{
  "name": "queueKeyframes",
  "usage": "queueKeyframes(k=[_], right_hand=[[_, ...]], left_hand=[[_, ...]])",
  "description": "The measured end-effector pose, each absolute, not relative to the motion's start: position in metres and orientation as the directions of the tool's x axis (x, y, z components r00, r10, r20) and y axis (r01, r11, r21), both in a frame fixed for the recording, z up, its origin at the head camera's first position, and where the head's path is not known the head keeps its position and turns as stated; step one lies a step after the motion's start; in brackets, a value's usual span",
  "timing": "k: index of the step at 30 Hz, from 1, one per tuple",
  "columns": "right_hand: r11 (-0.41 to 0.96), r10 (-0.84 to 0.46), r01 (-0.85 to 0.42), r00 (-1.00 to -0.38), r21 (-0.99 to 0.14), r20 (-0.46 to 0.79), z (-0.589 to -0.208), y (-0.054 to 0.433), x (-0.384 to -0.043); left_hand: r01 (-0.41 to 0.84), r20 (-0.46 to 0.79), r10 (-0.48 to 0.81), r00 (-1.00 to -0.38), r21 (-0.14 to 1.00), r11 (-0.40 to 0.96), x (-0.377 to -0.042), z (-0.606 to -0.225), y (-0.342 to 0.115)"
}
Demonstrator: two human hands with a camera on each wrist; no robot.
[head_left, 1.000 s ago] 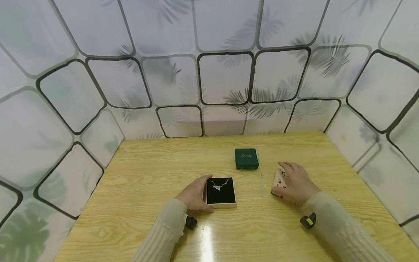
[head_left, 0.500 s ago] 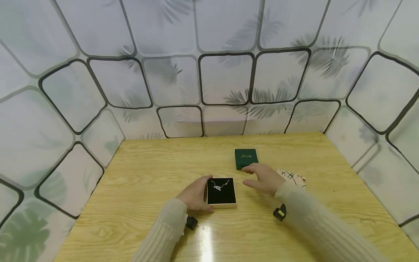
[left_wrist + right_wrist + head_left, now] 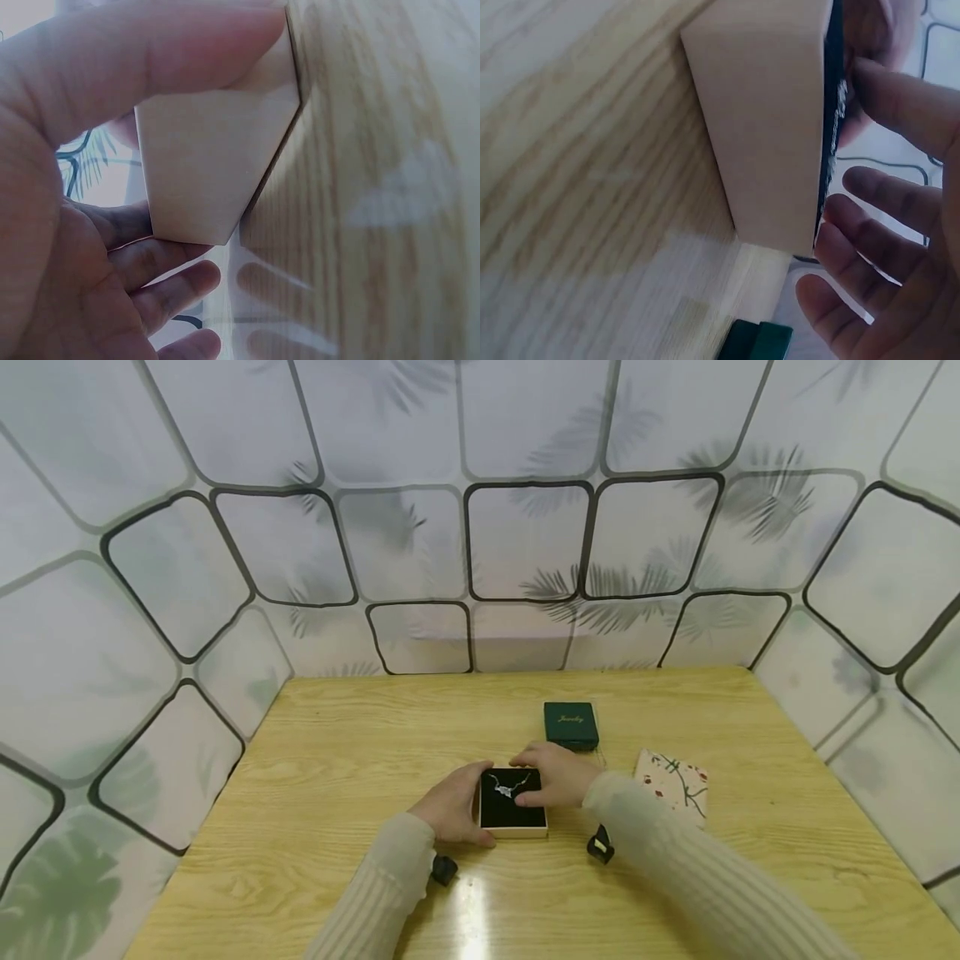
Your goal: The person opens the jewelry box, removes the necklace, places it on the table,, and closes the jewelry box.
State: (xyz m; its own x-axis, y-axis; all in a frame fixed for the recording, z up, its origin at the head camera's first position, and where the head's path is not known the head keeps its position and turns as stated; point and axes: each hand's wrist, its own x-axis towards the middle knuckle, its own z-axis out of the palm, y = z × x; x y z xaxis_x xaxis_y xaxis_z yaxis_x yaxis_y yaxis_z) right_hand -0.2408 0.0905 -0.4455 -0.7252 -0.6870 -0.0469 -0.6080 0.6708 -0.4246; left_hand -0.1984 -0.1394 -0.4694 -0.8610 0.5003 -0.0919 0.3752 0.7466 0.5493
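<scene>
An open cream jewelry box [image 3: 513, 833] sits on the table with a black insert [image 3: 498, 815] inside. On that insert lies a silver necklace [image 3: 502, 791] with a pendant. My left hand [image 3: 456, 806] grips the box from its left side, thumb at the near wall and fingers towards the far wall. Over the box's right side is my right hand [image 3: 561, 777], its thumb above the insert near the pendant. The right wrist view shows its fingers [image 3: 866, 232] loosely bent along the box's top edge; whether the thumb touches the necklace, I cannot tell.
A closed green box [image 3: 572, 723] with gold lettering stands behind the right hand. To the right, a flat cream piece with a floral print [image 3: 675, 781] lies partly behind the right sleeve. A patterned curtain [image 3: 525, 543] surrounds the wooden table [image 3: 360, 727].
My right hand has let go of the floral-printed piece and moved left to the jewelry box. The left hand keeps its grip on the box.
</scene>
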Motion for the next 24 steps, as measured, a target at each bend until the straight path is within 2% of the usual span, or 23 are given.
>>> queueKeyframes(k=[8, 17, 24], right_hand=[[0.684, -0.691, -0.631, -0.721, -0.367, -0.050, -0.446, 0.082, -0.236], [0.671, -0.724, -0.688, -0.689, -0.277, -0.041, -0.442, 0.075, -0.235], [0.659, -0.750, -0.741, -0.660, -0.129, -0.040, -0.441, 0.070, -0.237]], left_hand=[[0.395, -0.074, 0.512, -0.856, 0.545, 0.740, -0.198, -0.469, -0.139], [0.393, -0.067, 0.511, -0.857, 0.557, 0.732, -0.199, -0.470, -0.139], [0.403, -0.058, 0.513, -0.856, 0.548, 0.734, -0.198, -0.470, -0.138]])
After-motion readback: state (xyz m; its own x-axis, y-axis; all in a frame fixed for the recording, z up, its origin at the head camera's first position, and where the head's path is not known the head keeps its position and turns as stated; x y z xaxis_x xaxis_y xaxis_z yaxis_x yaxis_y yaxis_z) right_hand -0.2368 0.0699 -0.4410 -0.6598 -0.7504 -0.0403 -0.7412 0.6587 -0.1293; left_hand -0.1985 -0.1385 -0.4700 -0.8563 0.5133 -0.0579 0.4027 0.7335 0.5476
